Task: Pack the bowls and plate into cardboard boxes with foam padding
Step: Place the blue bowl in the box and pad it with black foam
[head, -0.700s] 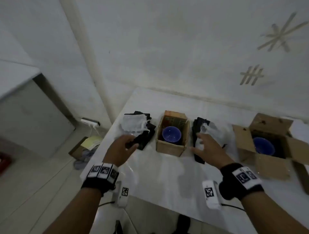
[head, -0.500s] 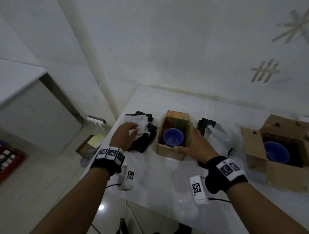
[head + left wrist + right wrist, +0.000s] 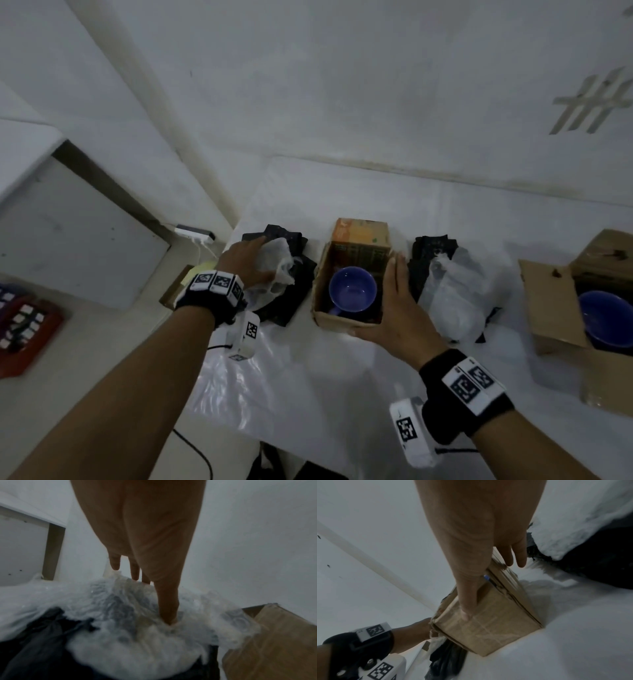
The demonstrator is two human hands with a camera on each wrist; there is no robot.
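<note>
Landmark: the small cardboard box (image 3: 352,274) at the middle of the desk (image 3: 308,387).

Left of the box, the left hand (image 3: 245,262) lies on a crumpled sheet of white foam padding (image 3: 277,270), which sits on a dark pile of black foam pieces (image 3: 291,301). In the left wrist view the thumb digs into the sheet while the fingers reach over its far edge; the grip reads as grasping the padding, though full closure is not visible.

In the box, a blue bowl (image 3: 352,289) sits upright with no padding over it. The right hand (image 3: 394,308) steadies the box: fingers laid straight along its right wall, thumb across the near face. The grip is released, bracing rather than clenched.

Right of the box lies a second heap of white and black padding (image 3: 452,291). Further right, an open larger cardboard box (image 3: 555,308) holds a second blue bowl (image 3: 606,318). No plate is identifiable.

Assessment: the step in hand is padding the bowl in the small box. The next move calls for lifting the sheet clear of the black pieces, carrying it right over the box rim, and pressing it around the bowl while the box is held steady.
</note>
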